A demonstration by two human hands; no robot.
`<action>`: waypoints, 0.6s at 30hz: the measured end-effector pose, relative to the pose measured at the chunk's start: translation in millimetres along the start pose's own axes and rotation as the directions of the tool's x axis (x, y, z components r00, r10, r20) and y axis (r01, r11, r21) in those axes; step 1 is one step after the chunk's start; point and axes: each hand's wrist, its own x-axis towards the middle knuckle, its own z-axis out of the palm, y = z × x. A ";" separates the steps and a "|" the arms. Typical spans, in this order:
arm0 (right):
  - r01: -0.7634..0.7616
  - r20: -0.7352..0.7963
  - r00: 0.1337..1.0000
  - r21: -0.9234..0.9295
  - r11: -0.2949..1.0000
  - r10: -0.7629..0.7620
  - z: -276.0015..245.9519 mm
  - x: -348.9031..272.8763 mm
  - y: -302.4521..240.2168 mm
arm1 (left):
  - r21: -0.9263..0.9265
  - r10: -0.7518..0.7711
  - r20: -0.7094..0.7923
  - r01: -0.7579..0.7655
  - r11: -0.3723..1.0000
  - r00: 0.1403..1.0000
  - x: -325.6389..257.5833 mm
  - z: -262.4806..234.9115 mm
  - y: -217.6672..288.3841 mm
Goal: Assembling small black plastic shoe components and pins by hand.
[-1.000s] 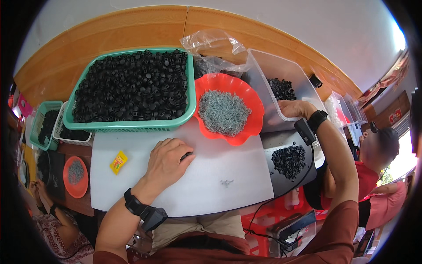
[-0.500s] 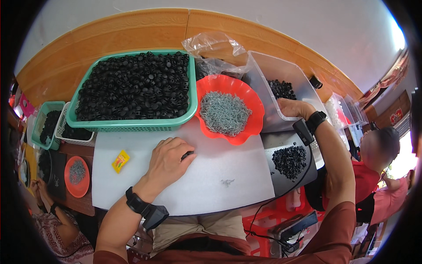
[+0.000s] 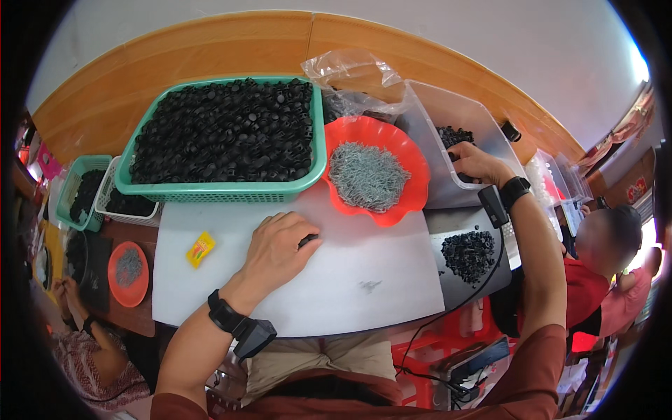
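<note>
My left hand [image 3: 276, 248] rests on the white board [image 3: 350, 280] on the counter, fingers pinched on a small black part [image 3: 308, 241]. My right hand [image 3: 476, 162] is far away, reaching into the clear bin [image 3: 448, 112] and touching black parts [image 3: 453, 136]. I can't tell if it holds one.

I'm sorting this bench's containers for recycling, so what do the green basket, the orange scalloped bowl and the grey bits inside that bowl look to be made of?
The green slotted rectangular basket looks like moulded plastic, matt, with regular slits along its wall. The orange scalloped bowl also looks plastic, glossy with an even, bright colour. The grey pile of thin pin-like pieces appears metallic, dull silver-grey, though too small to be sure.
</note>
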 end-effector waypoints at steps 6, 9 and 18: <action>-0.074 -0.137 0.988 0.001 0.997 0.073 0.1 -19.1 -26.9 | 0.002 0.003 -0.002 -0.003 1.000 1.000 -0.1 1.0 -1.1; -0.020 -0.206 0.978 0.096 0.995 0.040 -7.4 -19.6 -18.1 | 0.012 0.003 0.010 -0.004 1.000 1.000 -1.1 0.6 -0.5; 0.163 -0.331 0.943 0.332 0.929 -0.047 -7.1 -71.3 -74.4 | 0.039 0.013 0.018 -0.013 0.999 1.000 -4.8 -1.4 -0.1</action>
